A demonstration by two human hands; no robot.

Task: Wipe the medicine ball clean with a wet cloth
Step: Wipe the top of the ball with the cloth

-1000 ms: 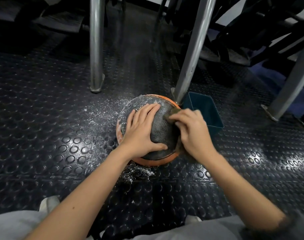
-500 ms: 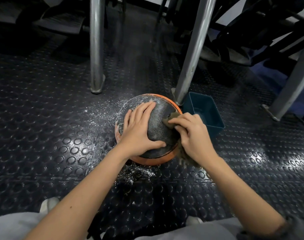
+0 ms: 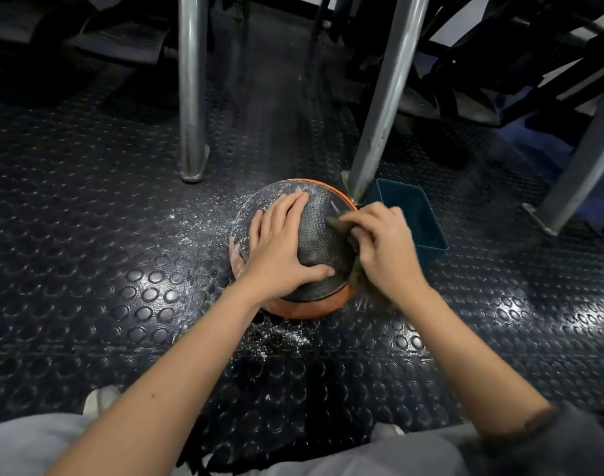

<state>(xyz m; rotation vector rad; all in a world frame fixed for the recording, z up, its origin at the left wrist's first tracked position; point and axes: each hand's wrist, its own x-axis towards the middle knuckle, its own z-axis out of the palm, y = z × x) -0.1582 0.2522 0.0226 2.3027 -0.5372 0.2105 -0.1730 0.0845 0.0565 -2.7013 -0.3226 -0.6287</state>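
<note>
The medicine ball (image 3: 316, 231), black textured rubber with orange bands, sits on the studded floor mat. White powder still coats its far-left rim. My left hand (image 3: 280, 245) lies flat over the ball's left side, fingers spread and thumb stretched toward me, steadying it. My right hand (image 3: 383, 247) grips a dark, wet cloth (image 3: 357, 269) and presses it against the ball's right side; most of the cloth is hidden under the hand and looks blurred.
A dark teal tub (image 3: 415, 221) stands right of the ball. Metal frame legs rise behind the ball (image 3: 379, 108), at the left (image 3: 192, 97) and far right (image 3: 582, 166). White powder (image 3: 197, 221) is scattered on the black studded mat (image 3: 87, 252).
My right hand with the cloth has slid over the ball's right side, from near the top toward the lower right and back up. The left hand has stayed put on the ball.
</note>
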